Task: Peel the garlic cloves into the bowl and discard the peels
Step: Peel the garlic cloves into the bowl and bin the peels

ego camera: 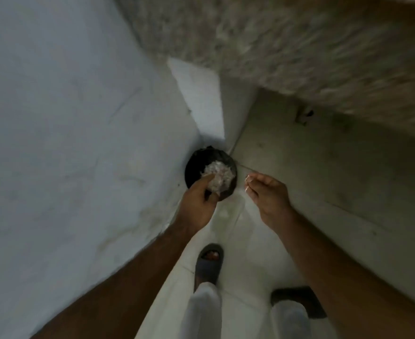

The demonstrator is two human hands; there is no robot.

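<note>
Garlic peels (218, 176), a pale papery heap, sit in the left hand (198, 201), whose fingers curl round the bottom of the heap and hold it directly above a round black bin (193, 165) on the floor. The bin stands just beyond that hand, tucked into the corner where a white wall (62, 123) to the hand's left meets a narrower white wall face further ahead. Just to the right of the bin and a little apart from it, the right hand (266, 192) hangs palm down, fingers relaxed and slightly spread, gripping nothing that can be made out; a small pale fleck near its fingertips is too blurred to identify. Under both forearms lies a pale tiled floor (306, 172), and below the left hand a foot in a dark slipper (207, 264) points toward the bin, with a white trouser leg above it. A second dark slipper (297, 298) shows nearer the right forearm. Far beyond the right hand, a speckled stone desk edge (287, 45) crosses the top of the view, heavily blurred.
</note>
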